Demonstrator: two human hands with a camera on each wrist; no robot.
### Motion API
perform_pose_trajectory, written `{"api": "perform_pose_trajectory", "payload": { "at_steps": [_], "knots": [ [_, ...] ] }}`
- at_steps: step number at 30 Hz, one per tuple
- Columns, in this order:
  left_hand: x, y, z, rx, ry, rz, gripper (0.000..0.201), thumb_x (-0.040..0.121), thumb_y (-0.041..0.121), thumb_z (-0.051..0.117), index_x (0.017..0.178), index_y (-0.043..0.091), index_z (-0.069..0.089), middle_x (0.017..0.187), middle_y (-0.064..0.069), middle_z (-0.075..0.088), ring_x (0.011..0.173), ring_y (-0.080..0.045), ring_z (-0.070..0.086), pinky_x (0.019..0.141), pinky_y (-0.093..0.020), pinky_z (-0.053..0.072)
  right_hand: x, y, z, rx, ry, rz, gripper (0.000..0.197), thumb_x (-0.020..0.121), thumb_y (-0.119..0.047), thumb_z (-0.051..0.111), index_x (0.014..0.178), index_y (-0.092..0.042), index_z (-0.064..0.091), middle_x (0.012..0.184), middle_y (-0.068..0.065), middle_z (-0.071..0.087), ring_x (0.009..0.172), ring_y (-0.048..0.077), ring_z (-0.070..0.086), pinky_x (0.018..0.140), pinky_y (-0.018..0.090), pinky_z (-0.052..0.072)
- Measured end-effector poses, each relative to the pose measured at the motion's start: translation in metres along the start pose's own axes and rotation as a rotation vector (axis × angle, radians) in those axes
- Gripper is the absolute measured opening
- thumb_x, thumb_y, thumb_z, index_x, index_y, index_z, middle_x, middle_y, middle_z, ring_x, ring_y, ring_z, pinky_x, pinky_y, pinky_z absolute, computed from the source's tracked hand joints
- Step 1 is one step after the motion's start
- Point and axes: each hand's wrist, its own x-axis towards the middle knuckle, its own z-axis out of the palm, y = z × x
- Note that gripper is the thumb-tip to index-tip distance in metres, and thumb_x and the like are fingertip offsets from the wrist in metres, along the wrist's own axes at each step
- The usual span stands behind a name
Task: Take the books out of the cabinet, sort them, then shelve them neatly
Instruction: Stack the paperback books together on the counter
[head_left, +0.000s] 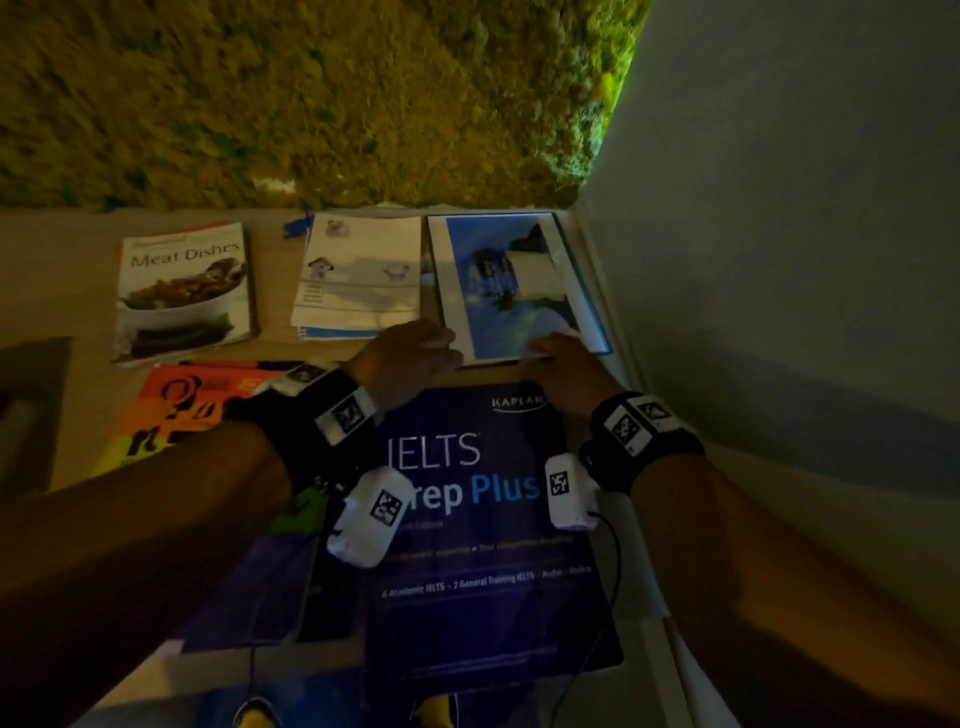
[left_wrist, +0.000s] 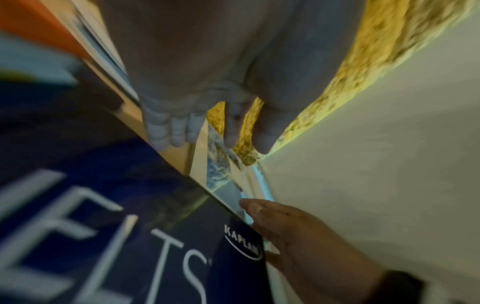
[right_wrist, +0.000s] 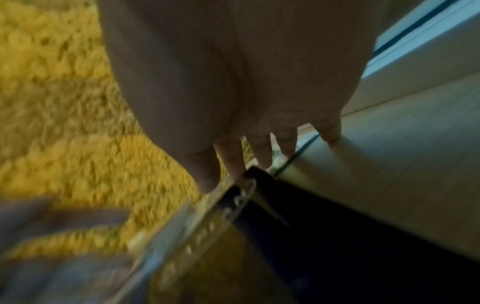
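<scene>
- Left hand (head_left: 402, 358) and right hand (head_left: 563, 371) are touching the blue-covered book's (head_left: 511, 283) near edge, fingers fairly straight; firm grasp unclear.
- The wall (head_left: 779, 260) is crowding its right edge.
- The IELTS book (head_left: 483, 519) is lying just beside its near edge.

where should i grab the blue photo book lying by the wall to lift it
Take the blue photo book by its near short edge, coming from the person's side. It lies flat, with the wall tight along its right edge, and both hands are already there.
</scene>
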Motion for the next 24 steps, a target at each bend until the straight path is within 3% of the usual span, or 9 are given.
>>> {"api": "perform_pose_trajectory", "payload": {
  "at_steps": [2, 4, 7, 9, 12, 15, 17, 20, 24],
  "knots": [
    [-0.037, -0.005, -0.013, -0.253, -0.031, -0.052, 0.015, 0.103, 0.01, 0.042, 0.105, 0.012, 0.057, 0.111, -0.002, 0.06, 0.079, -0.008, 0.062, 0.051, -0.012, 0.049, -0.016, -0.003, -0.008, 0.158, 0.072, 0.019, 0.047, 0.103, -0.024, 0.059, 0.146, -0.007, 0.053, 0.146, 0.005, 0.052, 0.132, 0.021, 0.052, 0.088, 0.017, 0.037],
    [-0.066, -0.025, -0.017, -0.188, -0.023, -0.057, 0.014, 0.102, 0.009, 0.044, 0.102, 0.015, 0.057, 0.109, -0.006, 0.062, 0.082, -0.013, 0.058, 0.045, -0.008, 0.045, -0.038, -0.006, -0.01, 0.223, 0.111, 0.003, 0.038, 0.102, -0.021, 0.06, 0.138, -0.007, 0.06, 0.137, 0.004, 0.058, 0.123, 0.02, 0.056, 0.085, 0.02, 0.039],
    [-0.091, -0.062, -0.001, 0.252, -0.082, 0.036, 0.039, 0.094, 0.021, 0.067, 0.131, 0.017, 0.057, 0.14, -0.008, 0.057, 0.118, -0.02, 0.056, 0.082, -0.013, 0.044, -0.071, -0.013, 0.0, 0.243, 0.135, -0.08, 0.025, 0.101, -0.023, 0.061, 0.122, -0.01, 0.068, 0.118, 0.004, 0.064, 0.116, 0.025, 0.061, 0.086, 0.031, 0.044],
    [-0.096, -0.068, 0.014, 0.289, -0.083, 0.071, 0.057, 0.09, 0.031, 0.071, 0.141, 0.019, 0.051, 0.151, -0.001, 0.046, 0.14, -0.018, 0.04, 0.112, -0.025, 0.032, -0.081, -0.02, 0.013, 0.247, 0.114, -0.098, 0.021, 0.1, -0.029, 0.062, 0.117, -0.019, 0.069, 0.114, -0.003, 0.066, 0.11, 0.021, 0.064, 0.085, 0.031, 0.044],
    [-0.1, -0.059, 0.019, 0.036, -0.035, 0.084, 0.055, 0.091, 0.027, 0.069, 0.143, 0.022, 0.051, 0.153, 0.0, 0.042, 0.142, -0.018, 0.038, 0.111, -0.035, 0.036, -0.088, -0.03, 0.048, 0.064, -0.045, -0.181, 0.037, 0.096, -0.051, 0.057, 0.128, -0.036, 0.064, 0.134, -0.009, 0.061, 0.126, 0.018, 0.057, 0.105, 0.047, 0.047],
    [-0.11, -0.058, -0.003, 0.072, 0.003, 0.114, 0.048, 0.095, 0.025, 0.064, 0.141, 0.025, 0.053, 0.144, 0.003, 0.049, 0.131, -0.015, 0.047, 0.1, -0.031, 0.04, -0.082, -0.023, 0.071, -0.282, -0.113, -0.18, 0.059, 0.086, -0.066, 0.05, 0.143, -0.053, 0.045, 0.164, -0.009, 0.032, 0.153, 0.028, 0.026, 0.117, 0.068, 0.025],
    [-0.123, -0.063, -0.038, 0.127, 0.063, 0.175, 0.043, 0.092, 0.024, 0.068, 0.133, 0.025, 0.059, 0.136, 0.003, 0.056, 0.121, -0.014, 0.053, 0.095, -0.029, 0.042, -0.083, -0.033, 0.068, -0.307, -0.103, -0.114, 0.061, 0.086, -0.059, 0.055, 0.145, -0.047, 0.045, 0.166, -0.005, 0.026, 0.155, 0.03, 0.019, 0.12, 0.067, 0.019],
    [-0.141, -0.082, -0.113, 0.17, 0.331, 0.213, 0.033, 0.08, 0.027, 0.076, 0.112, 0.027, 0.068, 0.118, -0.006, 0.069, 0.099, -0.021, 0.065, 0.086, -0.033, 0.052, -0.098, -0.075, 0.069, -0.147, -0.066, -0.157, 0.049, 0.095, -0.049, 0.059, 0.138, -0.024, 0.059, 0.15, 0.005, 0.051, 0.137, 0.03, 0.049, 0.113, 0.052, 0.041],
    [-0.156, -0.117, -0.187, 0.258, 0.499, -0.132, 0.077, 0.073, 0.029, 0.082, 0.14, 0.007, 0.051, 0.134, -0.019, 0.061, 0.114, -0.028, 0.06, 0.096, -0.035, 0.045, -0.125, -0.131, 0.103, 0.111, -0.256, -0.195, 0.041, 0.101, -0.04, 0.06, 0.128, -0.009, 0.058, 0.108, 0.014, 0.067, 0.101, 0.033, 0.068, 0.093, 0.05, 0.057]
  ]
}}
